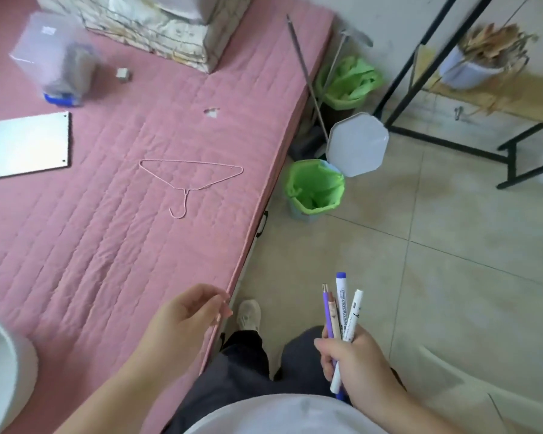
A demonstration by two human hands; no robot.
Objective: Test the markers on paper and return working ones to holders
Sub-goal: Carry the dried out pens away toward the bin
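My right hand [355,361] grips a bunch of markers and pens [340,311] that point upward: a blue-capped whiteboard marker, a white marker, a purple pen and a beige pen. It hovers over the tiled floor beside the bed. My left hand [190,314] hangs above the pink mattress [91,245] near its edge, fingers loosely curled and holding nothing. A white sheet or board [25,145] lies at the mattress's left side. A clear plastic box [55,57] with blurred contents stands at the far left.
A pink wire hanger [188,183] lies mid-mattress. A folded quilt [170,29] is at the top. Two green-lined bins [314,189] stand on the floor beside the bed, one with a grey lid [356,145]. A black metal rack [452,89] stands to the right.
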